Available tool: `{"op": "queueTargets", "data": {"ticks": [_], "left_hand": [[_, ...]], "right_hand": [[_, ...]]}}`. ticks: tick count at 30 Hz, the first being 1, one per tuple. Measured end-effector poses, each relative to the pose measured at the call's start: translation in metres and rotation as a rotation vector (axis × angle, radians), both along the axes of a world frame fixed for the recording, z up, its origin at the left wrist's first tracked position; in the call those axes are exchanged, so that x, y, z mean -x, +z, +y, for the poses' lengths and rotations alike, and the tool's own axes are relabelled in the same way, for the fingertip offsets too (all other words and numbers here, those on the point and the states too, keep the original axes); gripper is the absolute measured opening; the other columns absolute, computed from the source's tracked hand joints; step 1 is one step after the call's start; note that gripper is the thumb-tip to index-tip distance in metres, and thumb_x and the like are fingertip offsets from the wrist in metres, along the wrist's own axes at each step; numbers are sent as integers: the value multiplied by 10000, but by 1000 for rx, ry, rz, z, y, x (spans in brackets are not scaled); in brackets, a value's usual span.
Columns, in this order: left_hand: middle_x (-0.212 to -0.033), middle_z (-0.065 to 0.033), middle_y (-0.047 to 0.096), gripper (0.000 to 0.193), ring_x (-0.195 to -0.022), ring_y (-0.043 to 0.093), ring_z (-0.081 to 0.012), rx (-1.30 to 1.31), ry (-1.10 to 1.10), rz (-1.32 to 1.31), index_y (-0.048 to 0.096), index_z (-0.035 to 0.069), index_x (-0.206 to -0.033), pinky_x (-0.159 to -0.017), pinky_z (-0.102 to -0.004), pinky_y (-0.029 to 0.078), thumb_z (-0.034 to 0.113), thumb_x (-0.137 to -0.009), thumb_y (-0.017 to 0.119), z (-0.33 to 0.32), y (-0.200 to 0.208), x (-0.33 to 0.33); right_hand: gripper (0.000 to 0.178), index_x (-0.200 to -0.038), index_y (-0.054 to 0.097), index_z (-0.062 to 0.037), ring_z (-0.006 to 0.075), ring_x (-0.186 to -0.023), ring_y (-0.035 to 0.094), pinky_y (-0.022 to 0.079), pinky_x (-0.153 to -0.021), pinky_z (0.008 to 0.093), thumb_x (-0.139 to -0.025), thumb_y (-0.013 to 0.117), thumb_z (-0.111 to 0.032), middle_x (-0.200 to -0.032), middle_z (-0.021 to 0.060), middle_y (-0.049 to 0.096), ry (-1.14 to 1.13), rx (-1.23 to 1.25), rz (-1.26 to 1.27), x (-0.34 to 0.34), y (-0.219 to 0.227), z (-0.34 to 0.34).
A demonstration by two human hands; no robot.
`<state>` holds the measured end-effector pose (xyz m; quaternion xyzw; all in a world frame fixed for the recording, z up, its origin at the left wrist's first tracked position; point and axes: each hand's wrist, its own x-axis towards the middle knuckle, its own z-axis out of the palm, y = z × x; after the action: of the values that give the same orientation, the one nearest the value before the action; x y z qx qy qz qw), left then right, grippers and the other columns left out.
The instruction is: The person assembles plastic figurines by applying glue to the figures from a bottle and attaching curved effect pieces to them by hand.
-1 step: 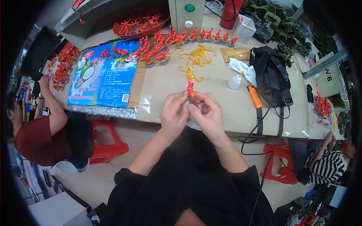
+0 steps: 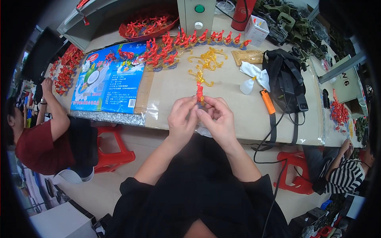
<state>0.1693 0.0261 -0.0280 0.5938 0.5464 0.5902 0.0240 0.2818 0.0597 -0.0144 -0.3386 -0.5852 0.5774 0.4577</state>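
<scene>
Both hands meet above the table's front edge around a small red plastic figure (image 2: 199,92) with yellow, see-through parts low on it. My left hand (image 2: 183,116) pinches it from the left. From the right, my right hand (image 2: 217,119) closes on the same figure, thumb and fingertips pressed to its lower part. The fingers hide its base. Just beyond lie loose yellow translucent pieces (image 2: 206,61) in a curly strip. Farther back stand several red figures (image 2: 168,49) on yellow and bluish see-through bases.
A red tray (image 2: 149,27) of figures sits at the back. A blue printed cardboard sheet (image 2: 109,83) lies left. To the right are a white squeeze bottle (image 2: 247,86), an orange-handled tool (image 2: 268,102) and a black strapped bag (image 2: 286,79) with cables. Co-workers sit on both sides.
Hardly anything differs. Both hands and the red figure have shifted very slightly to the left, with the grip kept.
</scene>
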Motion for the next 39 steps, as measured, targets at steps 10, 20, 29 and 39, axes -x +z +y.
{"op": "queueTargets", "data": {"ticks": [10,20,29,39], "left_hand": [[-862,-96,578,149,-791,561,-142,120,-126,-296,612,-24,-877,-677,-243,473,-56,-732,615,6,8,9],[-1054,-106,517,555,-894,536,-149,132,-279,-304,378,28,-1170,-827,-267,425,-29,-695,660,14,14,22],[-960,-98,566,488,-910,543,-141,264,-453,-430,435,13,-1133,-818,-260,431,-33,-700,656,7,16,25],[-903,-94,573,500,-854,560,-121,316,-452,-791,386,52,-1137,-774,-249,443,-47,-720,644,10,13,26]], "right_hand": [[340,-1011,555,38,49,-635,437,403,-547,172,-728,686,-100,-871,34,454,-76,-121,39,6,-11,8],[320,-989,570,17,61,-701,501,451,-600,176,-703,691,-60,-911,47,473,84,-135,27,-7,-1,20],[319,-984,567,23,106,-785,547,486,-683,222,-697,689,-45,-929,67,504,175,-162,49,-10,0,24],[243,-958,550,29,97,-749,547,471,-655,207,-751,643,-60,-878,62,513,128,-56,7,-8,7,32]]}}
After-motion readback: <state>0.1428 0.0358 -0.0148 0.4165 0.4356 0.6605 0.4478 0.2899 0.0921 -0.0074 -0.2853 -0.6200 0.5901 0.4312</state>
